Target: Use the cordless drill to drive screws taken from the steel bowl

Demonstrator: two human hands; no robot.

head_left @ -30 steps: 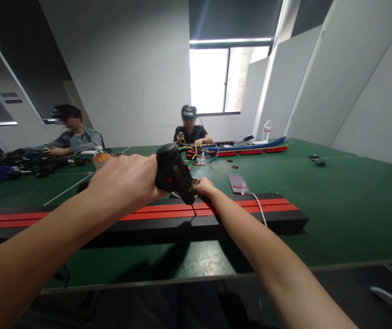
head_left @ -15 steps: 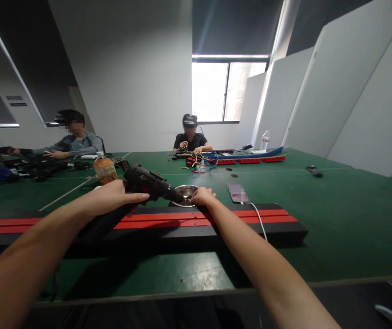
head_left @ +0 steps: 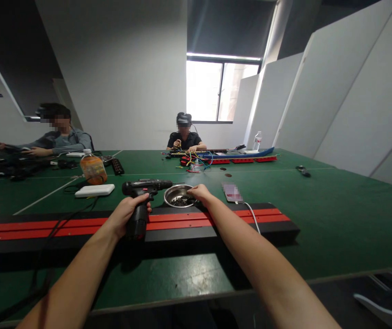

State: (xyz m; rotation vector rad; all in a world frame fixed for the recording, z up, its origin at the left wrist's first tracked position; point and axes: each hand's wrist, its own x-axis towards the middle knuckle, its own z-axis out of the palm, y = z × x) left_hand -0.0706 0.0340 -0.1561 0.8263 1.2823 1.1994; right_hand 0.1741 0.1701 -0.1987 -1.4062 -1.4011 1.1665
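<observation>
My left hand (head_left: 129, 212) is wrapped around the handle of a black cordless drill (head_left: 144, 187). The drill's thin bit points right, over the back rim of a metal bowl (head_left: 167, 199). Small dark pieces that look like screws (head_left: 181, 201) lie in the bowl. At the bowl's right side, my right hand (head_left: 201, 193) has its fingers pinched together over the rim; what they hold, if anything, is too small to make out. Under both forearms runs a long black beam (head_left: 223, 230) with red strips along its top, lying across the table.
A phone (head_left: 232, 193) with a white cable lies right of the bowl. To the left are a white power bank-like block (head_left: 94, 190) and a bottle of orange drink (head_left: 93, 169). Two people sit across the green table (head_left: 336, 219), one by colourful wires (head_left: 197, 160).
The drill has swung from pointing down into the bowl to lying level at its left, with my left hand lower on the handle. My right hand stays by the bowl. The view has shifted slightly.
</observation>
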